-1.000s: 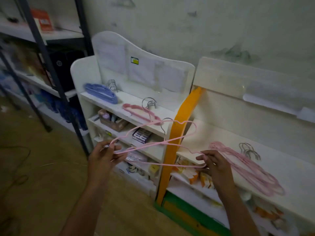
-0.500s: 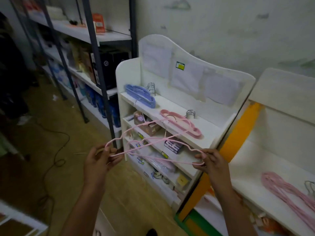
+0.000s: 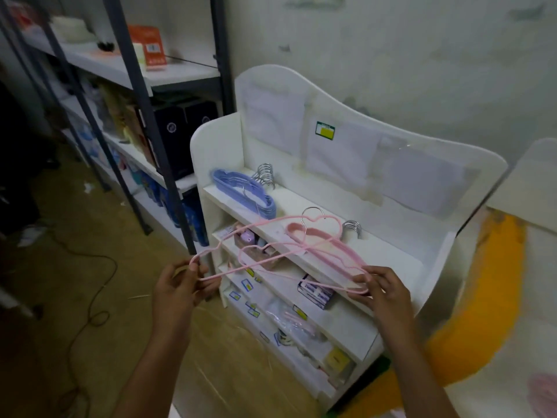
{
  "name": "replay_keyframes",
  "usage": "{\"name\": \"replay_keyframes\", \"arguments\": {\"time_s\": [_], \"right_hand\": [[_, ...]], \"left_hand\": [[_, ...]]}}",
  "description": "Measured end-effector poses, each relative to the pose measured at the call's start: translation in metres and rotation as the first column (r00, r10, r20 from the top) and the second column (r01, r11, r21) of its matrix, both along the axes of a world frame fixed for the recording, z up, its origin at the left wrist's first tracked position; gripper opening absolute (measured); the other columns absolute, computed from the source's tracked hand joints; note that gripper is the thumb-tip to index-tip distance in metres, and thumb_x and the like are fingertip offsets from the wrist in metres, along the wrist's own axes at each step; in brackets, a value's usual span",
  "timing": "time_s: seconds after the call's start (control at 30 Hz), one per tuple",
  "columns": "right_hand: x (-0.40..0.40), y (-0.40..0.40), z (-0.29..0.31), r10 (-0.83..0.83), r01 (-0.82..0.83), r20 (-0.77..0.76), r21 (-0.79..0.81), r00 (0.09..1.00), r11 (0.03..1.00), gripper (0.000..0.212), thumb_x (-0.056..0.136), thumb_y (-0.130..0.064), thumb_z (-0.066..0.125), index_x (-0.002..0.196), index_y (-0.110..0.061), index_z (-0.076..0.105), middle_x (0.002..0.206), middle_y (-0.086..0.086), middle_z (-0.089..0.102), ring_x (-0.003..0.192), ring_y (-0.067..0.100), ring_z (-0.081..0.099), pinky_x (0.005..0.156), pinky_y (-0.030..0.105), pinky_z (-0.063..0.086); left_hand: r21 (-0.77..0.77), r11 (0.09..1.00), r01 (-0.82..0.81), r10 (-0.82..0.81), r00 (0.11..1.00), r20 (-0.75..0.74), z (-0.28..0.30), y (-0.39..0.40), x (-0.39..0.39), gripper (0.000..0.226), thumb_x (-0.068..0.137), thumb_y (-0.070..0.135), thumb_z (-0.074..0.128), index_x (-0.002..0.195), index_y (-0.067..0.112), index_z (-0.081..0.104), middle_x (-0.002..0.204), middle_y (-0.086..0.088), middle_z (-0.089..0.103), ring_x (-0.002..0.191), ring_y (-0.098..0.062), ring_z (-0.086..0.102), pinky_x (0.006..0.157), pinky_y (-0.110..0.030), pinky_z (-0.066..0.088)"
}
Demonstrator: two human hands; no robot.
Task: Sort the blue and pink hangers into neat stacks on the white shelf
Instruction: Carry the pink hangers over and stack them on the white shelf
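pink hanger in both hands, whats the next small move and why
Probably carry the pink hanger, gripped by the left hand and right hand, forward and lower it onto the pink stack on the white shelf; the blue stack sits apart.

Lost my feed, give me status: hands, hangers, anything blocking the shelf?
Left hand and right hand each pinch an end of the pink hangers. Pink stack and blue stack on top shelf. Nothing blocking.

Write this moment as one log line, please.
left hand: pinches pink hanger end | right hand: pinches other end | hanger: above pink stack, unplaced | blue stack: top shelf
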State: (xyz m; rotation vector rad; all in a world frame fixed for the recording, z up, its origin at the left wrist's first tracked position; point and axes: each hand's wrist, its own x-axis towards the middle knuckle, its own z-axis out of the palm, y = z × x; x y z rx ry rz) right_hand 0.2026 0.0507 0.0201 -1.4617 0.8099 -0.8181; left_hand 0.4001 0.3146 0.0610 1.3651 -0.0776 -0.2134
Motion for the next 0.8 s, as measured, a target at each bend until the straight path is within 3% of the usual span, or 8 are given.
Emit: {"name": "replay_keyframes", "arguments": {"time_s": [0.17, 0.27, 0.43, 0.67, 0.8], "right_hand": [[0.005, -0.02, -0.011, -0.121, 0.119, 0.023, 0.078, 0.992, 0.99, 0.012, 0.1, -0.007, 0.052, 0.102, -0.011, 0.063, 0.093, 0.011, 0.072, 0.077, 0.025, 0.074, 0.067, 0.032, 0.062], [0.005, -0.035, -0.016, -0.199, 0.194, 0.031, 0.109, 0.98, 0.975, 0.01, 0.099, -0.005, 0.052, 0.103, -0.005, 0.061, 0.093, 0.016, 0.071, 0.074, 0.026, 0.073, 0.069, 0.036, 0.063], [0.013, -0.05, -0.03, -0.299, 0.288, 0.029, 0.193, 0.954, 0.938, 0.01, 0.099, -0.005, 0.053, 0.1, -0.008, 0.062, 0.094, 0.016, 0.072, 0.081, 0.03, 0.074, 0.066, 0.03, 0.061], [0.043, -0.065, -0.043, -0.365, 0.348, 0.024, 0.251, 0.931, 0.903, 0.01, 0.099, -0.002, 0.051, 0.103, -0.002, 0.06, 0.095, 0.02, 0.071, 0.078, 0.038, 0.073, 0.066, 0.032, 0.061], [0.059, -0.071, -0.056, -0.402, 0.401, -0.041, 0.216, 0.915, 0.89, 0.008, 0.098, -0.002, 0.054, 0.099, -0.004, 0.062, 0.093, 0.019, 0.073, 0.078, 0.039, 0.072, 0.068, 0.04, 0.06]], "left_hand": [[0.018, 0.998, 0.065, -0.065, 0.998, -0.023, -0.013, -0.038, 0.028, 0.018, 0.098, 0.014, 0.054, 0.109, 0.002, 0.061, 0.097, -0.02, 0.067, 0.075, -0.027, 0.072, 0.066, -0.029, 0.061], [0.026, 0.993, 0.112, -0.111, 0.994, -0.019, -0.018, -0.061, 0.044, 0.014, 0.098, 0.012, 0.054, 0.107, 0.004, 0.062, 0.094, -0.021, 0.066, 0.072, -0.025, 0.072, 0.065, -0.029, 0.061], [0.03, 0.977, 0.21, -0.209, 0.978, -0.021, -0.023, -0.095, 0.072, 0.019, 0.099, 0.01, 0.051, 0.11, -0.004, 0.058, 0.09, -0.018, 0.064, 0.07, -0.024, 0.072, 0.064, -0.029, 0.061], [0.0, 0.956, 0.292, -0.292, 0.956, -0.039, -0.02, -0.145, 0.119, 0.017, 0.099, 0.006, 0.052, 0.109, -0.006, 0.058, 0.091, -0.023, 0.064, 0.073, -0.028, 0.071, 0.064, -0.03, 0.061], [-0.005, 0.937, 0.349, -0.349, 0.936, -0.043, -0.025, -0.171, 0.147, 0.016, 0.098, 0.007, 0.054, 0.107, -0.004, 0.06, 0.09, -0.019, 0.065, 0.074, -0.034, 0.07, 0.063, -0.029, 0.06]]}}
